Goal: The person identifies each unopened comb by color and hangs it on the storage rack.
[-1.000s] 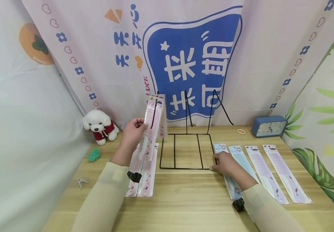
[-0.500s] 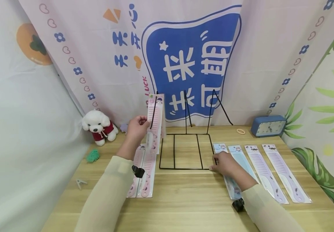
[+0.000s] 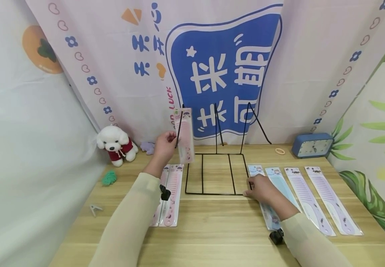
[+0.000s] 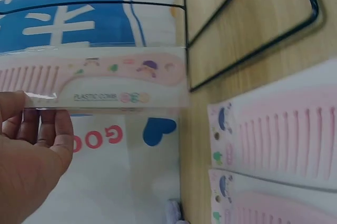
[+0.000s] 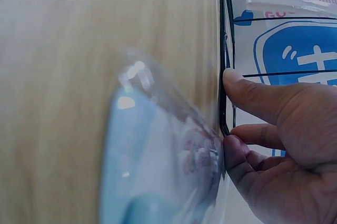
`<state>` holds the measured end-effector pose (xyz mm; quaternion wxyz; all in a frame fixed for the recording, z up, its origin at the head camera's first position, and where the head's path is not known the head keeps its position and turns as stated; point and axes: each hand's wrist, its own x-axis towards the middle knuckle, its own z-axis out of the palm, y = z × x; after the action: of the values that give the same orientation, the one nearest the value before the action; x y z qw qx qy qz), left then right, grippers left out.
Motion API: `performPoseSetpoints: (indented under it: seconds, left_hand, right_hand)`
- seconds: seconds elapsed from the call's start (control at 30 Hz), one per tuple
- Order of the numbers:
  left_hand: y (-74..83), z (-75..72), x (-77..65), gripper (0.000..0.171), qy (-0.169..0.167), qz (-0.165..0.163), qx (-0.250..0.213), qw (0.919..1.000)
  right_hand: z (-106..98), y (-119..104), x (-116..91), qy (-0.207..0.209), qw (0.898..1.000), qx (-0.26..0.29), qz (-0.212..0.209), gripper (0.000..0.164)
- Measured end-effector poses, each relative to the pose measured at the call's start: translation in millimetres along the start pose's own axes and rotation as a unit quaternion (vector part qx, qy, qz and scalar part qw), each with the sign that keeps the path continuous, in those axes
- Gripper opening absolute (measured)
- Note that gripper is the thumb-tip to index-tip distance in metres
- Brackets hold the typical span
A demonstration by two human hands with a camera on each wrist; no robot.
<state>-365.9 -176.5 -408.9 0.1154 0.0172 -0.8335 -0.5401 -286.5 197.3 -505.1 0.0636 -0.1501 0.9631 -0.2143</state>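
Observation:
A packaged pink comb [image 3: 186,137] hangs upright at the left hook [image 3: 179,129] of a black wire rack [image 3: 219,194]. My left hand [image 3: 165,147] pinches its left edge; in the left wrist view the thumb and fingers meet at the edge of the clear wrapper [image 4: 97,79]. A second pink pack seems to lie behind it, mostly hidden. Down at the rack's front right corner, my right hand [image 3: 260,188] grips the base wire, its thumb and fingertips on the wire in the right wrist view. Two more packaged pink combs [image 3: 173,196] lie under my left forearm, partly covered.
Right of the rack lie packaged blue combs [image 3: 280,181] and purple combs [image 3: 307,202]. A blue clock [image 3: 312,145] and a tan ring [image 3: 280,151] stand at the back. Leftward are a plush dog [image 3: 115,144], green cord [image 3: 109,178] and a clip [image 3: 95,210].
The pink comb has moved back along the hook, from out in front to close against the pack behind. My left hand went right and back with it. The right hand stays on the rack.

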Motion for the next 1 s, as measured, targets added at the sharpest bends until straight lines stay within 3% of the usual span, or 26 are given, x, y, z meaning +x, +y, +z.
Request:
performPoseSetpoints:
  seconds: [0.33,0.83,0.93,1.0]
  left_hand:
    - [-6.1,2.7,3.3,0.015,-0.003,0.010,0.022,0.9997]
    - [-7.0,0.4,1.2,0.016,-0.004,0.008,0.025,0.9997]
    - [-16.1,-4.8,-3.6,0.018,-0.007,0.017,0.058,0.9981]
    - [-26.1,-10.6,-9.9,0.022,-0.030,0.023,0.129,0.9909]
  right_hand:
    - [0,2,0,0.004,1.000,0.010,-0.002,0.033]
    - [-2,1,0,-0.004,1.000,0.003,0.005,0.023]
    - [-2,1,0,-0.004,1.000,0.008,-0.002,0.025]
    - [-2,0,0,-0.008,1.000,0.010,-0.002,0.027]
